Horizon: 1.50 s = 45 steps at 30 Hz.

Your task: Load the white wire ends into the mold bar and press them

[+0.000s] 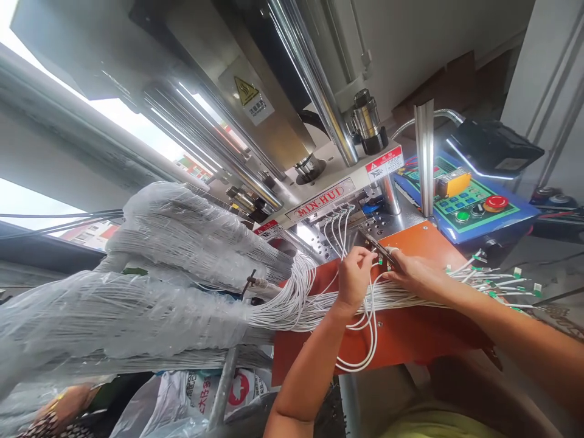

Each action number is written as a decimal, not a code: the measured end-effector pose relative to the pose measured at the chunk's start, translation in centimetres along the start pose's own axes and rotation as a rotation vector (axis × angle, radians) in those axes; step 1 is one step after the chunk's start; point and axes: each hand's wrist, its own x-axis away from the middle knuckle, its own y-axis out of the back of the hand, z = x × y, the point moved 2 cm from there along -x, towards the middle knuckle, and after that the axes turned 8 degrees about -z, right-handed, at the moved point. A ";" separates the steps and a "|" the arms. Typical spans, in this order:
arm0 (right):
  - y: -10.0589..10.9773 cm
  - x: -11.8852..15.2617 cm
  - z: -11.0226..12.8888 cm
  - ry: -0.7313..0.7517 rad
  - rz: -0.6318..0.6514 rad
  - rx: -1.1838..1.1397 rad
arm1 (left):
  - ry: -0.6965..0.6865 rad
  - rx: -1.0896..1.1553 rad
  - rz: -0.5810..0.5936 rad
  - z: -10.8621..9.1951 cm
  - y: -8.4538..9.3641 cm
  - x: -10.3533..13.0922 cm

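Note:
My left hand (pixel 354 277) is closed in a pinch near the end of a white cable, beside a narrow dark metal mould bar (pixel 379 248). My right hand (pixel 413 272) grips that bar from the right, its thumb on top. Small green-and-white connector ends sit at the bar, partly hidden by my fingers. Beneath both hands a thick bundle of white cables (pixel 328 301) runs across an orange-red board (pixel 410 331). At the right the bundle fans out into several cable ends with green connectors (pixel 493 286).
Ahead stands a press (pixel 323 198) with steel columns; several white cables lead into it. A blue control box (pixel 474 204) with a red stop button is at the right. Plastic-wrapped cable bundles (pixel 150 298) hang at the left. Another person's arm (pixel 75 398) shows at lower left.

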 end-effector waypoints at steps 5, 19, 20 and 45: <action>0.0 0.0 -0.1 -0.020 -0.003 0.007 | 0.278 0.398 -0.003 0.5 3.2 -3.3; -0.6 -0.2 -0.4 0.015 0.000 -0.022 | -0.223 -0.149 0.212 5.1 0.4 -4.8; -0.6 -0.2 -0.4 0.015 0.003 -0.020 | -0.237 -0.167 0.203 5.2 0.3 -4.8; -0.1 -0.3 -0.3 0.031 0.027 -0.028 | -0.230 -0.106 0.050 6.2 -1.2 -4.3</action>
